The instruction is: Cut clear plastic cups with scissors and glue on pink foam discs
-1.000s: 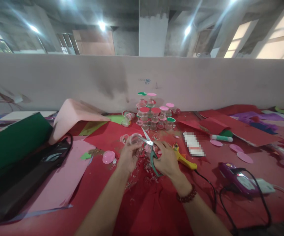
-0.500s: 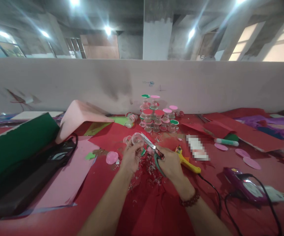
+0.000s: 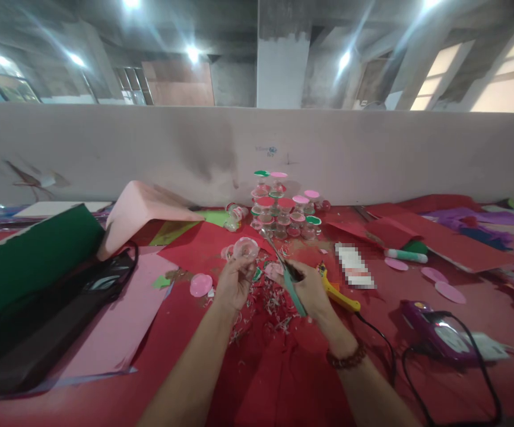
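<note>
My left hand (image 3: 234, 281) is closed on a small clear plastic cup (image 3: 245, 247), held up over the red paper. My right hand (image 3: 309, 289) grips green-handled scissors (image 3: 286, 268) whose blades point up and left, away from the cup. Paper shavings (image 3: 271, 303) lie scattered between and below both hands. A pink disc (image 3: 200, 284) lies left of my left hand. Behind the hands stands a stack of small clear cups with pink, red and green lids (image 3: 284, 207).
A yellow glue gun (image 3: 338, 293) lies right of my right hand, its black cord trailing back. A purple device (image 3: 437, 335) with cables sits at the right. Green roll (image 3: 29, 255), black bag (image 3: 47, 320), pink sheet (image 3: 114, 320) at left. Glue stick (image 3: 406, 256) and pink discs at right.
The scissors have come away from the cup and swung to the right, blades now apart from it. My left hand has lifted the cup slightly.
</note>
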A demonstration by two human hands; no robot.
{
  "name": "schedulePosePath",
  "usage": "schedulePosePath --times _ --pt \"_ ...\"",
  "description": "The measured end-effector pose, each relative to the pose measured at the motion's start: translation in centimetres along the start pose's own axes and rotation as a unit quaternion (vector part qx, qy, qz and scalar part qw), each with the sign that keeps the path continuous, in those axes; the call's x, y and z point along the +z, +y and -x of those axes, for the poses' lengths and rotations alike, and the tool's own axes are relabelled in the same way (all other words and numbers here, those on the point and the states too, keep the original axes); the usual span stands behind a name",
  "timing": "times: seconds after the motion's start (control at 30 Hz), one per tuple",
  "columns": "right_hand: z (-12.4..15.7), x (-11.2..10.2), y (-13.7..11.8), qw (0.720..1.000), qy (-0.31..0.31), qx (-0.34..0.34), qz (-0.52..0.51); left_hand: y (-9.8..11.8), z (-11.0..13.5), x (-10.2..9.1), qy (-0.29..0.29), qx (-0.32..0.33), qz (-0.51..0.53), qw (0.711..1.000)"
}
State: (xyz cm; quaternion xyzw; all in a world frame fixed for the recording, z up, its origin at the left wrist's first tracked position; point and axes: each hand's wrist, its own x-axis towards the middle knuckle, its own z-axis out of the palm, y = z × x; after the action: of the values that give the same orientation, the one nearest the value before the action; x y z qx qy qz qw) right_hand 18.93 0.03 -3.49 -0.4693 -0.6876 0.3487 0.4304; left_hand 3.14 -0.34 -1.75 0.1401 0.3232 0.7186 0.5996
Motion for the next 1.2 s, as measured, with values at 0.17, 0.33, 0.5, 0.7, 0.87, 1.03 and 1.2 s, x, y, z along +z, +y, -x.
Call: schedulePosePath --times 0.17,0.33,0.5,0.7,0.87,1.03,1.2 --pt "0.5 -0.1 -0.3 0.968 0.071 -0.07 0.23 0.0 0.0 -0.1 -0.008 0.02 -0.018 1.0" --pt "0.6 0.2 0.2 0.951 0.059 -0.071 0.293 0.0 -0.1 -0.1 -0.004 0.04 -0.029 0.999" --pt "0.6 0.1 0.1 0.954 0.042 -0.073 0.287 -0.1 -0.1 -0.1 -0.003 0.041 -0.039 0.998" --pt "0.7 0.4 0.2 0.956 0.034 -0.076 0.281 -0.2 -0.1 -0.3 -0.009 0.041 -0.047 0.998" --pt "0.9 0.5 0.1 0.947 0.036 -0.08 0.31 -0.4 -0.1 -0.2 0.0 0.04 -0.042 0.998" --pt "1.0 0.4 -0.1 0.941 0.026 -0.072 0.331 -0.4 0.1 -0.1 -0.002 0.039 -0.044 0.998" --pt "1.1 0.4 -0.1 0.937 0.015 -0.057 0.343 -0.4 0.2 0.0 -0.001 0.039 -0.048 0.998"
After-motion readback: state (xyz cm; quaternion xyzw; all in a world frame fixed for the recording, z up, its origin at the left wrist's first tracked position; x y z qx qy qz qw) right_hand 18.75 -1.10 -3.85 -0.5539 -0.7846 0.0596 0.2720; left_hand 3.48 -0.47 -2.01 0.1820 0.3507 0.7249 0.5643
